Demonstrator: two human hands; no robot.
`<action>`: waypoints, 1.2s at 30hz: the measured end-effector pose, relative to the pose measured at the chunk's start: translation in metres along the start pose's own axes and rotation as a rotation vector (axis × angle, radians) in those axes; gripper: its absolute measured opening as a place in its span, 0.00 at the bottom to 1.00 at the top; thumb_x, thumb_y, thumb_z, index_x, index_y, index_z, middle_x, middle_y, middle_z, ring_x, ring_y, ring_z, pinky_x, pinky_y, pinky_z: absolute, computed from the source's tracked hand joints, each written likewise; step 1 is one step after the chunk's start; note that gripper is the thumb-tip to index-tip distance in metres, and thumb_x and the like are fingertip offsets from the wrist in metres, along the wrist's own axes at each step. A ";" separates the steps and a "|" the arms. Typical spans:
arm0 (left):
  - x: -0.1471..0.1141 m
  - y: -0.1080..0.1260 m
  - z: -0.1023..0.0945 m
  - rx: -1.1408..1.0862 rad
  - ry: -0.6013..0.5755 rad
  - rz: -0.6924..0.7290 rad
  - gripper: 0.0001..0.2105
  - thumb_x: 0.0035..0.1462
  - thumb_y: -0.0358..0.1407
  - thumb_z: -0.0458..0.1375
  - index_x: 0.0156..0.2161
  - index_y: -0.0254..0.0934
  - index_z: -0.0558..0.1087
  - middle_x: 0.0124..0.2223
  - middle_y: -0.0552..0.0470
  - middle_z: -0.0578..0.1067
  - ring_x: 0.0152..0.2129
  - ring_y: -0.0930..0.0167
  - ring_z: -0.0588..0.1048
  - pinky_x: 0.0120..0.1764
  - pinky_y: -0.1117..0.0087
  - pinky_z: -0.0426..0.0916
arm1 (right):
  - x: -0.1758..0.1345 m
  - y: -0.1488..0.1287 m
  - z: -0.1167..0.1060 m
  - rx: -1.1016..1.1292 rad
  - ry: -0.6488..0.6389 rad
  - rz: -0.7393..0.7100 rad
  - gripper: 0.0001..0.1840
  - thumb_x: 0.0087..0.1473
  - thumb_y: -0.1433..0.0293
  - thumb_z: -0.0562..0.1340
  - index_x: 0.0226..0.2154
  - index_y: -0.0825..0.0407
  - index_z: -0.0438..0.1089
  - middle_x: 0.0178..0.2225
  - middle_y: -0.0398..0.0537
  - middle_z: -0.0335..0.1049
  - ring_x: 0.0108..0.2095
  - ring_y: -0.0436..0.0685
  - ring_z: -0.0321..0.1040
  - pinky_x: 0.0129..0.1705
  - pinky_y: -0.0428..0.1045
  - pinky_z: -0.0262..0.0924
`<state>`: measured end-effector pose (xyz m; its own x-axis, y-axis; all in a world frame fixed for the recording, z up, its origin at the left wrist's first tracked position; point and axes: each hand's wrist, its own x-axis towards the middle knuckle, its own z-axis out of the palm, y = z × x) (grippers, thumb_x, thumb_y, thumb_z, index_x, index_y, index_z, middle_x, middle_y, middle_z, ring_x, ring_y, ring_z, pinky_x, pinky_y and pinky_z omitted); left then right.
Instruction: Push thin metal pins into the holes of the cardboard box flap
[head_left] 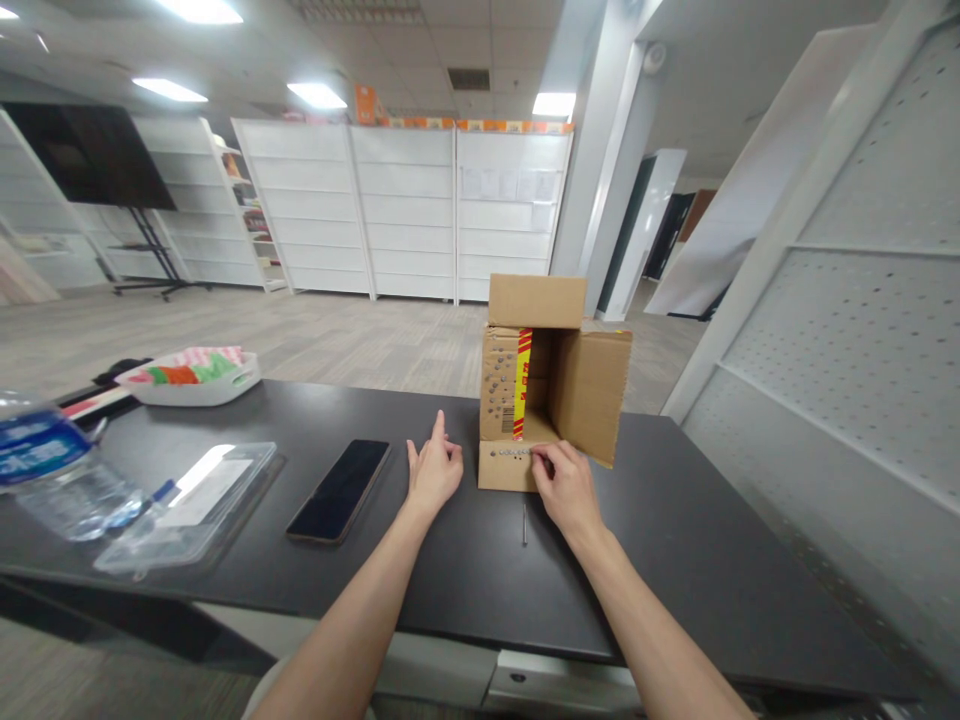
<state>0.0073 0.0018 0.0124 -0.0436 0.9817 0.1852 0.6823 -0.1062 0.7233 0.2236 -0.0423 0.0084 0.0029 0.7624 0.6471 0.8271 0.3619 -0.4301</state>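
A cardboard box (498,380) stands open on its side, with round metal heads scattered over its left face and a red-and-yellow tape strip (523,385) down that face. On its lower front flap (499,475) runs a row of small shiny heads. At the right end of this row my right hand (566,480) has its thumb and fingertips pinched together against the flap; what they hold is hidden. My left hand (435,468) hovers or rests left of the box, index finger stretched out and fingers apart, holding nothing. A thin metal nail or screw (525,525) lies before the flap.
Left of my left hand lies a black phone (339,491). Further left are a clear plastic case (199,510), a water bottle (56,465) and a white basket (202,393) with colourful contents. A perforated panel (840,350) borders the dark table (712,560) at right.
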 end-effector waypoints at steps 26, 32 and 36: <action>-0.001 0.001 0.000 -0.001 0.004 -0.003 0.36 0.58 0.30 0.50 0.70 0.33 0.43 0.38 0.50 0.81 0.57 0.66 0.71 0.67 0.44 0.34 | -0.012 -0.020 -0.031 0.141 -0.278 -0.042 0.10 0.61 0.71 0.55 0.40 0.49 0.73 0.40 0.50 0.73 0.41 0.57 0.71 0.42 0.52 0.66; -0.001 0.001 0.000 -0.001 0.005 0.008 0.36 0.58 0.30 0.50 0.70 0.33 0.43 0.39 0.49 0.81 0.57 0.66 0.71 0.66 0.42 0.34 | -0.029 -0.032 -0.051 0.137 -0.408 -0.105 0.09 0.62 0.69 0.58 0.42 0.48 0.72 0.45 0.50 0.73 0.46 0.58 0.71 0.51 0.54 0.64; -0.001 0.001 -0.001 0.001 0.000 0.003 0.36 0.58 0.30 0.50 0.70 0.32 0.44 0.39 0.49 0.81 0.57 0.66 0.70 0.66 0.43 0.34 | -0.045 -0.032 -0.054 0.121 -0.422 -0.136 0.11 0.60 0.67 0.60 0.45 0.48 0.72 0.49 0.52 0.72 0.50 0.60 0.69 0.54 0.57 0.63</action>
<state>0.0078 0.0004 0.0136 -0.0412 0.9815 0.1871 0.6834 -0.1089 0.7219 0.2277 -0.1168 0.0270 -0.3511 0.8463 0.4006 0.7326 0.5147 -0.4454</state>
